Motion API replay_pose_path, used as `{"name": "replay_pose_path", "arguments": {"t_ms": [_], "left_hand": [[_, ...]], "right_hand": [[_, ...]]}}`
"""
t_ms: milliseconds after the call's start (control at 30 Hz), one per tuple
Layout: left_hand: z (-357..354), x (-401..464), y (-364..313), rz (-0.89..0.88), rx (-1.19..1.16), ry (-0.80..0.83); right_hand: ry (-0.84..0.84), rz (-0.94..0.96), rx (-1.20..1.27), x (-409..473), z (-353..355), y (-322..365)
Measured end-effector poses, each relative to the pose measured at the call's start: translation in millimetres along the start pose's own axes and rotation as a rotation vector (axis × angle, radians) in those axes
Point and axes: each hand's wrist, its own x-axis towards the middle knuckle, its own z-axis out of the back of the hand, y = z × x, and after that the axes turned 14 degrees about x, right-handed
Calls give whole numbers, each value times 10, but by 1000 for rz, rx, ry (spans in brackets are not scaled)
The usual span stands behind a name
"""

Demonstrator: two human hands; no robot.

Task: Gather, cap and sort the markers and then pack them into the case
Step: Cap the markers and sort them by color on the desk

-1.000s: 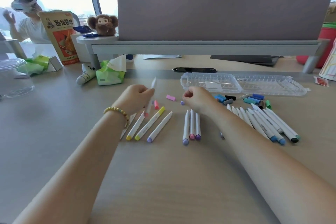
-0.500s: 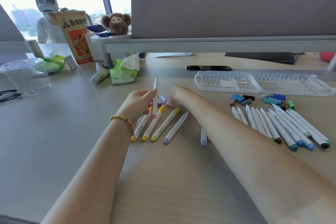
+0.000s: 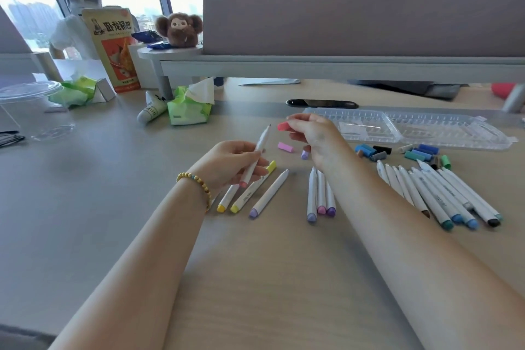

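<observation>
My left hand point(image 3: 235, 165) grips a slim white marker with a pink rear end point(image 3: 255, 158), its bare tip angled up and away toward the far edge of the pale wooden desk point(image 3: 85, 193). My right hand point(image 3: 315, 139) pinches a small coral-pink plastic cap point(image 3: 282, 126) just beyond and to the right of that tip, with a clear gap between them. The marker's long axis runs from near-left to far-right, so I judge the cap must travel a short way left and down along that line to seat; the right hand is the nearer one to the tip.

A lighter pink loose cap point(image 3: 285, 146) and a lilac loose cap point(image 3: 304, 154) lie on the desk between my hands. Below them sit three capped white markers with purple and pink ends point(image 3: 321, 193), and under my left hand a fan of white markers with yellow and lilac ends point(image 3: 255, 193). Toward the desk's right edge lies a row of white markers with blue, teal and black ends point(image 3: 443, 196), with a heap of blue, grey and green caps point(image 3: 412, 152) behind. The open clear plastic case point(image 3: 426, 129) lies near the far edge and holds no markers.

Chinese characters head the orange snack bag point(image 3: 113, 48) at far left; I cannot read them surely. Print on the markers is too small to read.
</observation>
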Motion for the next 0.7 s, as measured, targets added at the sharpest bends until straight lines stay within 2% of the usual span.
{"name": "replay_pose_path", "arguments": {"t_ms": [167,467,700], "left_hand": [[-31,-35,-20,-12,56,4],[-42,-41,-54,5,118,7],[-32,9,-29,43,108,-66]], "right_hand": [[-35,-22,-19,27,50,-17],[90,30,-162,25,32,-18],[141,126,-282,-50,-40,-2]]}}
